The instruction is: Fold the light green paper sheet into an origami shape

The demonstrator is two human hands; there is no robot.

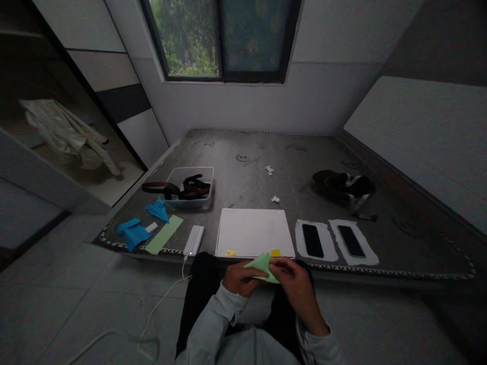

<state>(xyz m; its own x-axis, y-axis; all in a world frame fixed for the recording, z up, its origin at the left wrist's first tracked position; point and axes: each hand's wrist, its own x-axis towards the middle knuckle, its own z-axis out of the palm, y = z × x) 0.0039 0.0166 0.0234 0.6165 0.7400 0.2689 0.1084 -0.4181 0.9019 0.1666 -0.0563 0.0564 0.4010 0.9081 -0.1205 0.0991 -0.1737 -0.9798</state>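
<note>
No word, brand or number can be read. Several dark, rounded printed marks (242, 157) stand on the grey mattress (236, 190), spaced well apart; whether they hold letters cannot be told, as they are too small and faint.

- Folded paper (264, 267) in the grip: pale green
- Flat panel (254, 230) just beyond the grip: white; yellow patches (275, 252) on its near edge
- Power bank (194, 240) left of the grip: white
- Paper strip (165, 234) farther left: light green
- Crumpled pieces (137, 235) beyond that: bright blue
- Phones (313, 240) right of the grip: black, on white sheets (327, 243)
- Mattress (239, 187) ahead: grey, dark printed emblems, black-and-white patterned edging (399, 272)
</note>
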